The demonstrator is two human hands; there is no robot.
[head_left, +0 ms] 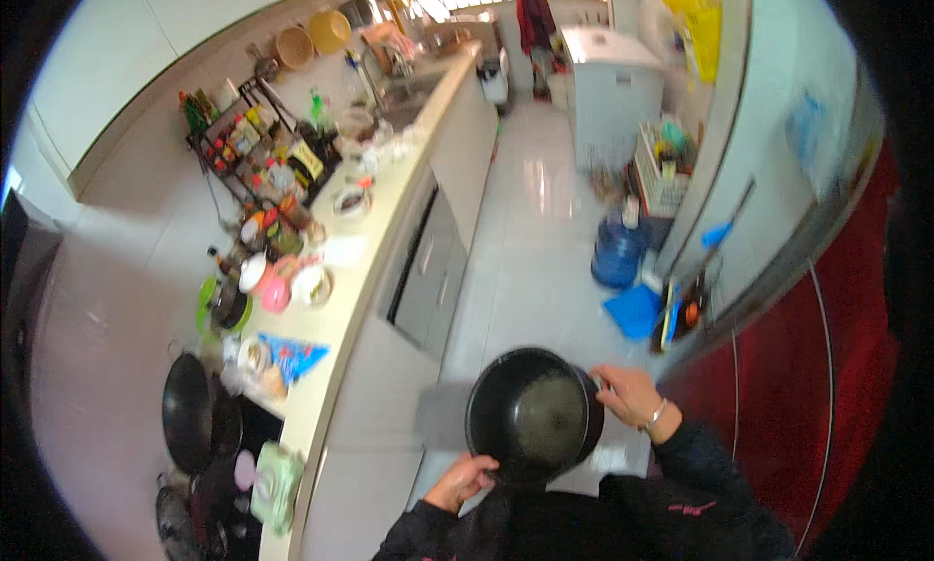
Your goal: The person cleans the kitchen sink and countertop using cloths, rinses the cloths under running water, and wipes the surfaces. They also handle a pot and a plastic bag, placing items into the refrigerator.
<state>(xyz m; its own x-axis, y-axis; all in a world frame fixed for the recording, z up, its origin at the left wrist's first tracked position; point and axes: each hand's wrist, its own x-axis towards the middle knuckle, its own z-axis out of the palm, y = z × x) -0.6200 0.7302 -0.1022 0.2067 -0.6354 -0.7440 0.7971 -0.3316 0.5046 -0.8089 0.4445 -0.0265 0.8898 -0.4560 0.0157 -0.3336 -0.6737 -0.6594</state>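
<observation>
A round black pot (536,415) is held up in front of my body, above the tiled floor, its opening facing up. The inside looks dark and greenish, and whether it holds liquid cannot be told. My left hand (463,481) grips the pot's near left rim. On its right side my right hand (631,397), with a bracelet at the wrist, is closed around the rim or a side handle. Black sleeves cover both arms.
A long counter (350,305) on the left bears bowls (311,284), jars, a spice rack and a green pack (277,488). Black pans (187,413) stand near the stove. Along the right are a blue water jug (620,247), a white basket (660,189) and a white chest (613,86).
</observation>
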